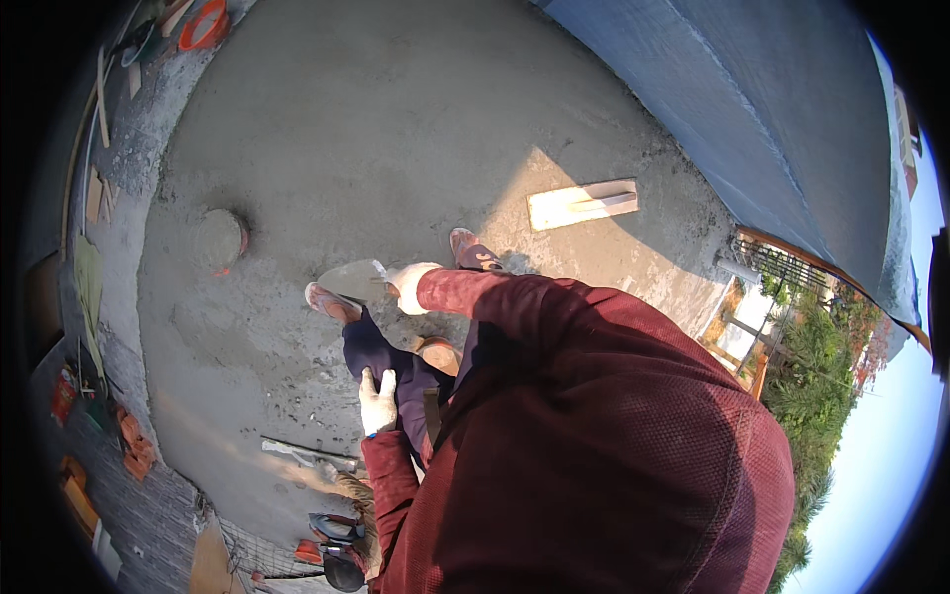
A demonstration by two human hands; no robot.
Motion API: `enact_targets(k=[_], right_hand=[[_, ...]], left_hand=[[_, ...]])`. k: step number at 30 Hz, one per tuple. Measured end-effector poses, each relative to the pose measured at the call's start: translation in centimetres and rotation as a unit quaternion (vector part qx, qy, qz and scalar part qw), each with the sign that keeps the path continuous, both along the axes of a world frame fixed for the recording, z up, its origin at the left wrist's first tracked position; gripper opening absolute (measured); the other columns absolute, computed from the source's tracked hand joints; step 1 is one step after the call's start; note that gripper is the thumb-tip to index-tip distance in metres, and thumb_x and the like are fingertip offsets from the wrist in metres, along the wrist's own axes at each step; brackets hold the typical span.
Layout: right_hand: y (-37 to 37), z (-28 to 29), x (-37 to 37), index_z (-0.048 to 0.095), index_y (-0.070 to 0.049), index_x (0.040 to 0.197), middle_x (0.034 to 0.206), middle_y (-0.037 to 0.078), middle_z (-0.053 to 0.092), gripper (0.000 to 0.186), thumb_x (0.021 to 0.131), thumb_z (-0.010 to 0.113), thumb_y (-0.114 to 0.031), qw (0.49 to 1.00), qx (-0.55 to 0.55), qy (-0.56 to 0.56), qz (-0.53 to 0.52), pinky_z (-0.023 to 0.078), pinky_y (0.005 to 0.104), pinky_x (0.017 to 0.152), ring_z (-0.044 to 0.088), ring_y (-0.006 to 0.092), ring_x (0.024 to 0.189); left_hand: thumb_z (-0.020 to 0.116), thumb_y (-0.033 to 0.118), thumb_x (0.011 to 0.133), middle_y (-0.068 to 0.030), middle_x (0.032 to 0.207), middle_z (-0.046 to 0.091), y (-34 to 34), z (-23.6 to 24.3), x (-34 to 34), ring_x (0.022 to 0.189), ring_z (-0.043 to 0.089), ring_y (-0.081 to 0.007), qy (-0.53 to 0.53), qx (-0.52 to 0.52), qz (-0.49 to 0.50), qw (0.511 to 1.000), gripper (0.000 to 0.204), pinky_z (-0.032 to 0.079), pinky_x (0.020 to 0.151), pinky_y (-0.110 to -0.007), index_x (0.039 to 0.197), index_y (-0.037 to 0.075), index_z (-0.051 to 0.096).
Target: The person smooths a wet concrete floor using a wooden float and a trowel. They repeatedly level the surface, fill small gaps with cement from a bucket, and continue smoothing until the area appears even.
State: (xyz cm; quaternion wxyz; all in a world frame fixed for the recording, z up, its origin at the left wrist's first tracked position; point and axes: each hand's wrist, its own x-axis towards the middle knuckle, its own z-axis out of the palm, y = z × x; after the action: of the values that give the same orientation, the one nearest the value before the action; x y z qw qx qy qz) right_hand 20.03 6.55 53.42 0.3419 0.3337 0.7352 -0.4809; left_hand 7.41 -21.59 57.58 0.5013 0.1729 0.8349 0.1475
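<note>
My right hand, in a white glove, is closed around the handle of a trowel. The trowel's grey blade lies low over the wet grey cement, close to my sandalled foot. My left hand, also gloved in white, rests on my dark trouser leg near the knee. Its fingers are spread and it holds nothing. Beyond my other foot, a pale, flat float with a long grip lies on the cement, partly in sunlight.
A round, cement-covered stub with an orange edge rises at the left. Another orange-rimmed round piece sits between my legs. A long metal straightedge lies below. A blue-grey wall borders the right; an orange basin sits far left.
</note>
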Motion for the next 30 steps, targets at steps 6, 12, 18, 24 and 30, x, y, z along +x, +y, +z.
enact_targets(k=[6, 12, 18, 24, 30], right_hand=[[2.0, -6.3, -12.4, 0.059, -0.014, 0.131, 0.110, 0.021, 0.076, 0.037, 0.096, 0.062, -0.027, 0.993, 0.116, 0.029, 0.004, 0.055, 0.0558, 0.087, 0.073, 0.0442, 0.103], [-0.8, -6.9, -22.9, 0.055, -0.007, 0.130, 0.112, 0.029, 0.073, 0.041, 0.101, 0.056, -0.036, 0.984, 0.110, -0.088, -0.106, 0.053, 0.0578, 0.093, 0.070, 0.0471, 0.110], [-16.6, 1.7, -19.7, 0.056, -0.007, 0.124, 0.101, 0.025, 0.070, 0.045, 0.096, 0.070, -0.039, 0.924, 0.004, -0.088, -0.373, 0.054, 0.0512, 0.086, 0.069, 0.0430, 0.098], [-26.4, 5.5, -18.6, 0.058, -0.005, 0.114, 0.083, 0.010, 0.064, 0.036, 0.096, 0.071, -0.033, 0.763, -0.127, -0.206, -0.599, 0.052, 0.0377, 0.059, 0.064, 0.0197, 0.065], [-26.6, 5.1, -18.8, 0.056, -0.005, 0.117, 0.078, 0.005, 0.060, 0.034, 0.099, 0.071, -0.030, 0.675, -0.200, -0.168, -0.690, 0.048, 0.0338, 0.052, 0.058, 0.0152, 0.057]], left_hand=[[0.074, 0.067, 0.086, -0.0372, 0.166, 0.029, 1.1, -5.6, -12.5, 0.152, 0.036, -0.0501, 0.072, -0.148, -0.124, 0.979, 0.116, 0.036, 0.123, -0.049, 0.167, 0.001, 0.024], [0.077, 0.050, 0.090, -0.0331, 0.155, 0.049, 8.8, -13.1, -36.5, 0.144, 0.049, -0.0462, 0.163, -0.020, 0.045, 0.985, 0.104, 0.041, 0.119, -0.048, 0.164, -0.003, 0.028], [0.086, 0.056, 0.081, -0.0336, 0.163, 0.038, 22.0, -26.2, -60.4, 0.152, 0.040, -0.0402, 0.265, 0.080, 0.068, 0.958, 0.125, 0.035, 0.124, -0.039, 0.163, -0.011, 0.020], [0.060, 0.047, 0.108, -0.0153, 0.161, 0.048, 25.6, -33.7, -65.0, 0.141, 0.053, -0.0288, -0.232, 0.165, 0.146, 0.947, 0.078, 0.045, 0.116, -0.041, 0.164, 0.000, 0.033], [0.058, 0.049, 0.108, -0.0022, 0.112, 0.066, 24.8, -36.3, -62.3, 0.100, 0.062, -0.0176, -0.266, 0.120, 0.255, 0.922, 0.044, 0.050, 0.094, -0.038, 0.128, 0.011, 0.063]])
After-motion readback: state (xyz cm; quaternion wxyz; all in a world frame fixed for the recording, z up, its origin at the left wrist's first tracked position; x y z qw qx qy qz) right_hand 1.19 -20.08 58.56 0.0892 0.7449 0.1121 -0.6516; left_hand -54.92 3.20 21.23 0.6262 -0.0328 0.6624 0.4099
